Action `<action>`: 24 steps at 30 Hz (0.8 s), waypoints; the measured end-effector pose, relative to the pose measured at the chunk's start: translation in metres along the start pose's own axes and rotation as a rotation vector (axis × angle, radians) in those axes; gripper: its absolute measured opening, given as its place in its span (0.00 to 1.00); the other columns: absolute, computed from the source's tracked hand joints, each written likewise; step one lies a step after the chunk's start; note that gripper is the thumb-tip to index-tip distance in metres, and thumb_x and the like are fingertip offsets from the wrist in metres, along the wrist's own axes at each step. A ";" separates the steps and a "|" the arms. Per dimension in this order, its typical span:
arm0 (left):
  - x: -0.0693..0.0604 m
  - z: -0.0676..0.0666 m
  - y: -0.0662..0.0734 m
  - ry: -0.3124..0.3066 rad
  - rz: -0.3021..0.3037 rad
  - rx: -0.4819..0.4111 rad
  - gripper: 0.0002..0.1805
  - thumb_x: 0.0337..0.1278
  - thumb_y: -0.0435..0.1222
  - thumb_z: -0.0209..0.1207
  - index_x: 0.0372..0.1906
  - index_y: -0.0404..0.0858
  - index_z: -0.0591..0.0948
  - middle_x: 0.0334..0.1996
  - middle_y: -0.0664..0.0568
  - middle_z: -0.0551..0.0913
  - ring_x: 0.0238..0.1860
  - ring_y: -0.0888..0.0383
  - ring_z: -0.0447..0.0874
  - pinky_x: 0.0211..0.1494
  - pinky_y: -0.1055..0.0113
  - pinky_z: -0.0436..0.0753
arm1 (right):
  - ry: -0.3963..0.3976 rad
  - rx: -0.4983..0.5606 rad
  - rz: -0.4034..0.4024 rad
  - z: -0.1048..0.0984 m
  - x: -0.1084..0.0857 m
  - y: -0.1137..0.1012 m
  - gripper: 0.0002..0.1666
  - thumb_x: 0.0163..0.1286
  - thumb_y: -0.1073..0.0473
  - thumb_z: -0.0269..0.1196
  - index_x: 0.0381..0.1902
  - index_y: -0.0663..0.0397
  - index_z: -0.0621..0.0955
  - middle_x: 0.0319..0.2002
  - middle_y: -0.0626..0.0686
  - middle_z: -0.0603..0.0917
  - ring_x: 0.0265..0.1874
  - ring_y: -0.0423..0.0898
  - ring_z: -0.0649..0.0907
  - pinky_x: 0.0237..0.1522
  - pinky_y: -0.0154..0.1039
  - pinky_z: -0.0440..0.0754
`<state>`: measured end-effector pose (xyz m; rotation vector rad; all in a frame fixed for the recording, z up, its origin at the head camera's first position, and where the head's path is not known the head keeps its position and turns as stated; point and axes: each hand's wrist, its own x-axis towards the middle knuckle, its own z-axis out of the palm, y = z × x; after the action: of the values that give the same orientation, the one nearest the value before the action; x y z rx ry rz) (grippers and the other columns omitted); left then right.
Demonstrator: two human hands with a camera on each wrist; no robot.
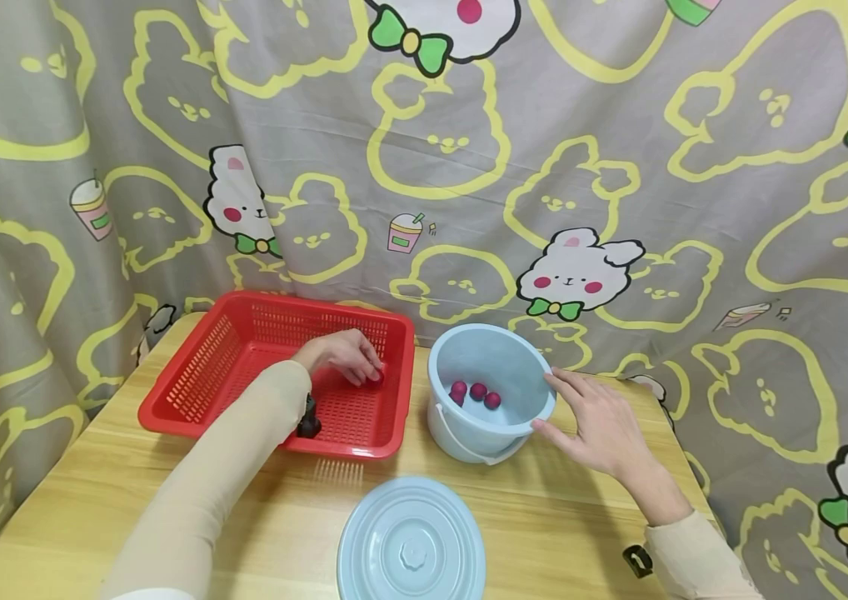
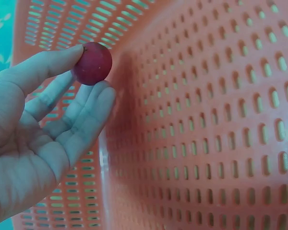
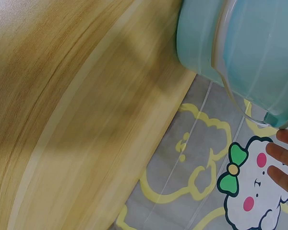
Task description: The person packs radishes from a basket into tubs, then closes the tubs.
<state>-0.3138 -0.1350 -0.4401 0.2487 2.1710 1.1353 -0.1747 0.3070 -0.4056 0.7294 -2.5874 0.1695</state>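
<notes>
Inside the red plastic basket (image 1: 274, 302), near its right wall, my left hand (image 1: 349, 354) pinches a small round dark red ball (image 2: 92, 63). In the left wrist view the thumb and fingertips hold it above the slotted basket floor. To the right stands a light blue bucket (image 1: 461, 429) with several similar dark red balls (image 1: 478, 391) at its bottom. My right hand (image 1: 604, 421) touches the right side of the bucket's rim with fairly straight fingers. In the right wrist view only some fingertips (image 3: 283, 155) show, beside the bucket.
A round light blue lid (image 1: 412, 546) lies on the wooden table (image 1: 544, 525) in front of the bucket. A patterned grey curtain (image 1: 461, 108) hangs behind the table and along its sides. The bucket's handle (image 1: 469, 450) hangs down at the front.
</notes>
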 end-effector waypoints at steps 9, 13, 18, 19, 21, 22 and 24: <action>-0.013 -0.010 0.009 0.067 0.055 -0.051 0.18 0.67 0.31 0.67 0.58 0.27 0.84 0.50 0.37 0.92 0.46 0.46 0.93 0.61 0.50 0.90 | -0.002 -0.003 0.000 -0.001 0.000 -0.001 0.44 0.60 0.33 0.72 0.67 0.54 0.81 0.65 0.58 0.85 0.59 0.63 0.86 0.56 0.65 0.85; -0.018 -0.013 0.015 0.096 0.089 -0.087 0.19 0.68 0.30 0.67 0.60 0.26 0.83 0.53 0.36 0.90 0.57 0.38 0.90 0.63 0.49 0.89 | -0.005 -0.006 0.001 -0.001 0.000 -0.001 0.44 0.61 0.33 0.71 0.67 0.54 0.81 0.65 0.58 0.85 0.59 0.63 0.86 0.57 0.65 0.85; -0.025 -0.016 0.031 0.155 0.141 -0.105 0.19 0.66 0.31 0.69 0.59 0.28 0.84 0.55 0.38 0.89 0.57 0.39 0.90 0.61 0.53 0.90 | -0.007 -0.006 0.002 -0.001 0.000 -0.002 0.44 0.61 0.33 0.71 0.68 0.54 0.81 0.65 0.58 0.85 0.59 0.63 0.86 0.56 0.65 0.85; -0.026 -0.016 0.034 0.166 0.152 -0.110 0.19 0.65 0.31 0.70 0.58 0.29 0.84 0.55 0.38 0.89 0.57 0.38 0.90 0.61 0.52 0.90 | -0.007 -0.005 0.002 -0.001 0.000 -0.002 0.44 0.61 0.33 0.71 0.67 0.54 0.81 0.65 0.58 0.85 0.59 0.63 0.86 0.56 0.65 0.85; -0.030 -0.017 0.042 0.184 0.171 -0.113 0.19 0.64 0.33 0.71 0.58 0.31 0.85 0.55 0.39 0.89 0.58 0.37 0.89 0.62 0.52 0.90 | -0.006 -0.006 0.002 -0.001 0.000 -0.001 0.44 0.61 0.33 0.71 0.67 0.54 0.81 0.65 0.58 0.85 0.59 0.63 0.87 0.56 0.65 0.85; -0.031 -0.017 0.046 0.189 0.184 -0.115 0.19 0.64 0.33 0.71 0.58 0.31 0.85 0.55 0.39 0.89 0.59 0.37 0.89 0.64 0.50 0.89 | -0.006 -0.006 0.002 -0.001 0.000 -0.001 0.44 0.61 0.33 0.71 0.67 0.54 0.81 0.65 0.58 0.85 0.59 0.63 0.87 0.56 0.65 0.85; -0.035 -0.015 0.055 0.196 0.210 -0.112 0.20 0.64 0.35 0.72 0.58 0.33 0.85 0.55 0.40 0.89 0.59 0.37 0.88 0.66 0.48 0.87 | -0.005 -0.006 0.002 -0.001 0.000 -0.001 0.44 0.61 0.33 0.71 0.67 0.55 0.81 0.65 0.58 0.85 0.59 0.63 0.87 0.56 0.65 0.85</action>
<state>-0.3040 -0.1275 -0.3745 0.3344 2.2817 1.4482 -0.1739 0.3059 -0.4045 0.7254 -2.5926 0.1600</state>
